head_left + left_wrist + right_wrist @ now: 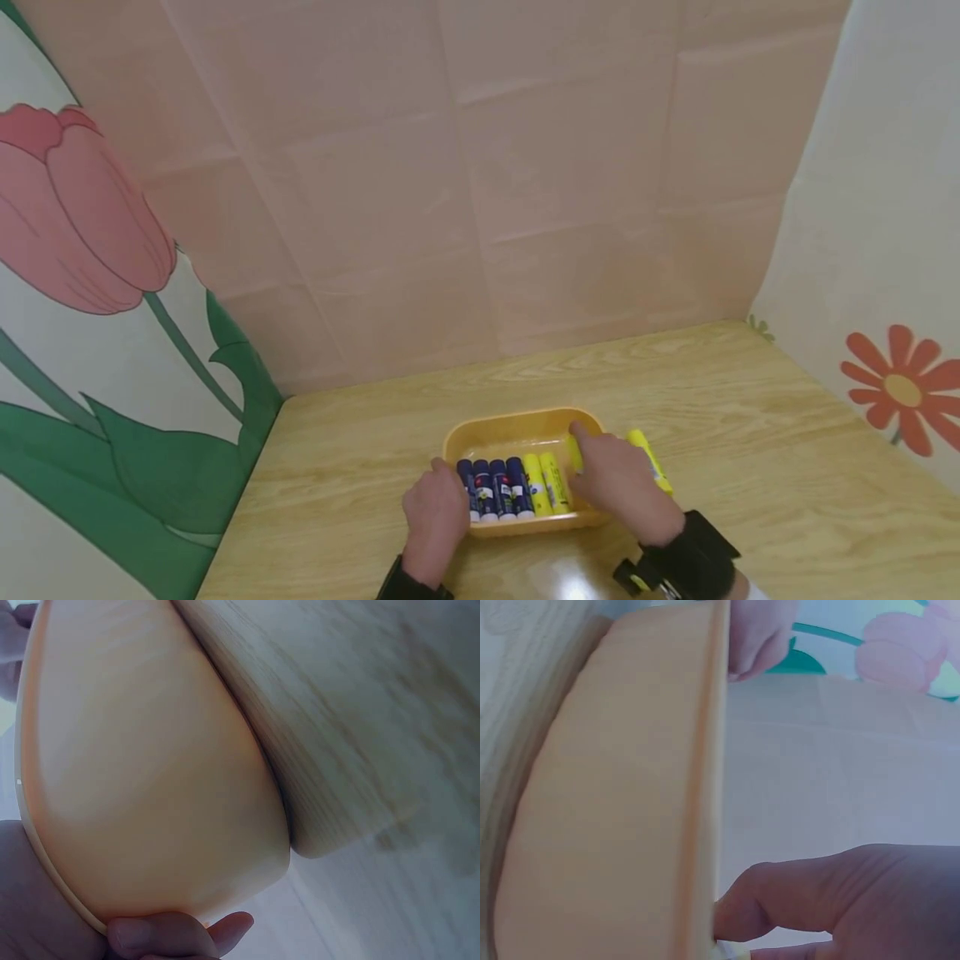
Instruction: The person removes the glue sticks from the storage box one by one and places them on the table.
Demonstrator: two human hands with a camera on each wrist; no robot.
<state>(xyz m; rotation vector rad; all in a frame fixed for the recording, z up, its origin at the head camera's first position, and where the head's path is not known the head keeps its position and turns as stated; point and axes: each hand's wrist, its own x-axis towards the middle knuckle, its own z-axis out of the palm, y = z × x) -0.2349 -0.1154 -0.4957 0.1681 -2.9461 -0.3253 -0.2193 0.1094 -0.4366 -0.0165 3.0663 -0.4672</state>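
Observation:
A shallow orange-yellow tray [517, 527] stands on the table. Several dark blue glue sticks [501, 488] with white ends lie side by side in its left part, followed by two yellow glue sticks [545, 483]. My left hand [438, 508] grips the tray's left end, its fingertips [154, 934] against the outer wall in the left wrist view. At the tray's right end, my right hand [618, 475] holds another yellow glue stick [574, 454], mostly covered by the fingers. One more yellow stick [651, 460] lies outside the tray, just beyond the right hand.
The wood-grain table [360, 450] reaches back to a pinkish cloth [465, 208]. A tulip-printed panel [82, 208] borders it on the left, and a white panel with a red flower [900, 390] on the right.

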